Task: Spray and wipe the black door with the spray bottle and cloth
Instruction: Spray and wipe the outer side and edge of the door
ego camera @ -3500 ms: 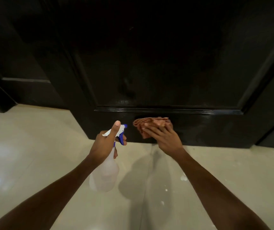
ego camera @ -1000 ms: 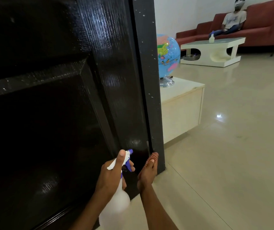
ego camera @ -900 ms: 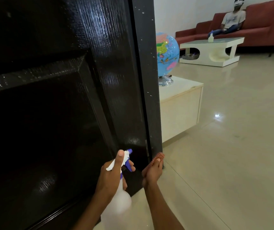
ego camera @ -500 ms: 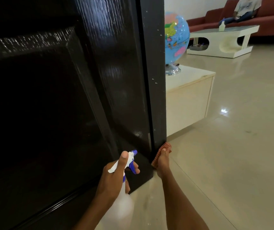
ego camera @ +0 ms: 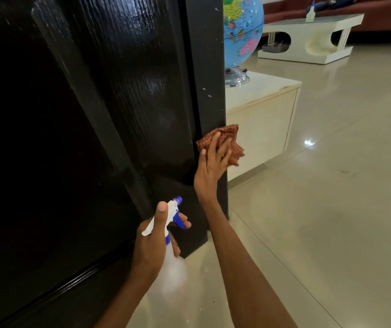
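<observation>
The spray bottle [ego camera: 169,254] hung near the floor, roughly upright, nozzle aimed up at the black door [ego camera: 123,95]. My left hand [ego camera: 151,242] was wrapped round its neck. My right hand [ego camera: 209,166], fingers spread flat, pressed the cloth [ego camera: 227,140] on the door's edge, higher than half a second before, when it sat by the bottom corner.

Black door [ego camera: 123,110]: glossy, grained, panelled face; narrow edge turned toward the room, flecked with pale specks. Cloth [ego camera: 231,144]: orange-brown, checked, crumpled, pressed flat against that edge, well above the floor. Spray bottle [ego camera: 170,261]: translucent white body, white head, blue nozzle and trigger, upright, nozzle toward the door's lower corner.
</observation>
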The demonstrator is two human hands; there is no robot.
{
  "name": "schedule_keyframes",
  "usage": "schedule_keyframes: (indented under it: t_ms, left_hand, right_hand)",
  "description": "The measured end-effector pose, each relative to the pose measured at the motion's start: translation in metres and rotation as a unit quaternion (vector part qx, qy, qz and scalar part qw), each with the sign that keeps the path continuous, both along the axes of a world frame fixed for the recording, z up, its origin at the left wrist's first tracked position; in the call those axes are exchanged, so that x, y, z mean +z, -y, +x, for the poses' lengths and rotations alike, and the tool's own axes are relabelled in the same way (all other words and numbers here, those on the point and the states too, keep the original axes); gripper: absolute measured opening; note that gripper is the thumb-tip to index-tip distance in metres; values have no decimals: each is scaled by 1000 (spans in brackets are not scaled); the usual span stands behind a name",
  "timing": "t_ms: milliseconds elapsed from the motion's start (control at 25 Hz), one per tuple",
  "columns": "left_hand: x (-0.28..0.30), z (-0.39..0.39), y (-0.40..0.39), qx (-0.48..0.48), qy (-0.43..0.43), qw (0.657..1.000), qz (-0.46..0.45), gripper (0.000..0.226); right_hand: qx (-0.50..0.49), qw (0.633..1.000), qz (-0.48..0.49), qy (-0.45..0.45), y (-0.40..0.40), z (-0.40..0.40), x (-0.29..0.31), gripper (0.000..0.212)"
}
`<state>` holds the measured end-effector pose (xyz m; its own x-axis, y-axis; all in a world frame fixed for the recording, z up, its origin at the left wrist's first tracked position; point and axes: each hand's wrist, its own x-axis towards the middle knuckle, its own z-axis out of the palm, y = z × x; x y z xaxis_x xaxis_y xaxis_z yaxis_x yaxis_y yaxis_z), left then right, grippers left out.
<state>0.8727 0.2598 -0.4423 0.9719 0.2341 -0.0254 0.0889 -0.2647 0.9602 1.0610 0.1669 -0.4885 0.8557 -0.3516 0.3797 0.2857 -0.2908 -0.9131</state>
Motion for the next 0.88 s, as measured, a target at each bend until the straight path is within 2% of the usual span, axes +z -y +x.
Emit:
schedule_keyframes:
  t_ms: [80,160,320,480,600,680,760,880]
  left_hand:
    - [-2,2,5,4,-2,1000,4,81]
    - [0,-1,15,-14,-1,1000,-6,72]
    - [8,-3,14,-24,4,1000,-3,64]
    - [21,3,7,-14,-12,1000,14,63]
    - [66,18,-1,-13,31,999,26,66]
    - [93,25,7,-8,68,997,39,67]
    - [163,25,0,-9,127,992,29,66]
    - [247,23,-1,-8,185,982,43,68]
  right_hand:
    - [-30,998,-42,35,10,-3,-1,54]
    - [-27,998,-58,23,27,-8,-39,62]
    - [14,987,73,-143,15,-19,-97,89]
    - [29,987,41,-150,13,-18,-88,74]
    - [30,997,-18,-69,14,0,-8,75]
    - [-4,998,-37,-52,14,13,44,78]
    - [13,997,-75,0,15,13,124,76]
    - [-14,990,-128,57,21,18,215,68]
